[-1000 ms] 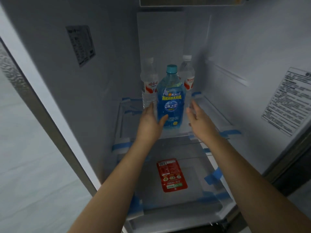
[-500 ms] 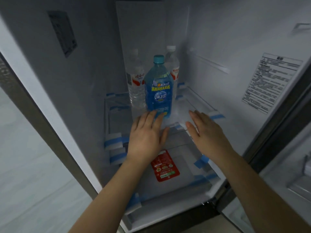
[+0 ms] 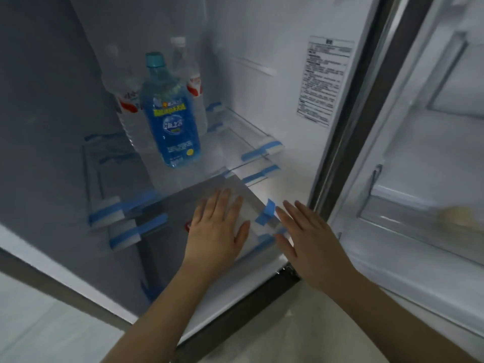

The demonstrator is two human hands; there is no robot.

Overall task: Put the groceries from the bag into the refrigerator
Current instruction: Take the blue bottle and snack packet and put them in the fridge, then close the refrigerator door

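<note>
A blue drink bottle (image 3: 171, 119) with a teal cap stands upright on the refrigerator's glass shelf (image 3: 188, 176). Behind it stand two clear water bottles, one at the left (image 3: 123, 100) and one at the right (image 3: 192, 82), both with red labels. My left hand (image 3: 216, 229) is flat with straight fingers in front of the shelf, holding nothing. My right hand (image 3: 306, 234) is beside it, fingers straight and empty, near the fridge's right edge. Both hands are well clear of the blue bottle. The grocery bag is out of view.
Blue tape strips (image 3: 267, 214) hold the shelves and drawer. A red sticker (image 3: 188, 226) peeks out under my left hand on the lower drawer. The open door (image 3: 424, 163) at the right has bins, one holding a blurred pale object (image 3: 457, 218). A white label (image 3: 323, 79) is on the inner wall.
Both hands have drawn back from the blue bottle, down and toward me, leaving it standing on the shelf. The view has swung right, bringing the open door into sight.
</note>
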